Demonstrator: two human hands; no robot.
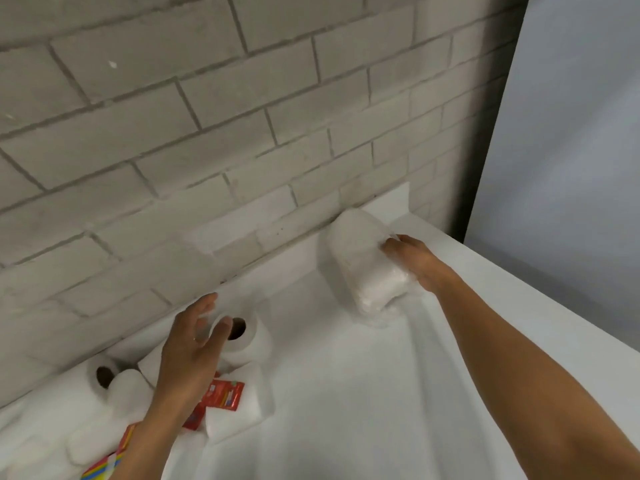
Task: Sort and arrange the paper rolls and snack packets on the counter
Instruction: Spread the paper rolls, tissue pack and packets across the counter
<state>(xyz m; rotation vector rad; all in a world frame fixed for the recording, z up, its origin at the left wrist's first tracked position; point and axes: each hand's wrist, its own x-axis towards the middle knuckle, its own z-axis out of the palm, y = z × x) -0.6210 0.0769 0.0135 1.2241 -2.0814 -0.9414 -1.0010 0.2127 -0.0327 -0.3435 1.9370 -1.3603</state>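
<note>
Hands are split: the right hand holds a wrapped pack of rolls at centre right of the frame, on the counter near the brick wall, while the left hand, fingers spread and empty, hovers over a loose roll at lower left beside a red snack packet, so the sorting seems early, and next the pack likely needs setting down squarely.

Backdrop is a brick wall, painted pale grey-white, mortar joints visible, running diagonally behind the bench; small white fleck on one brick upper left; dark grime line along the joint where wall meets the bench surface; wall ends at a shadowed vertical corner edge on the right; past that edge a plain light grey-blue wall, flat, unmarked, filling the right side of the view down to the bench's right edge.
</note>
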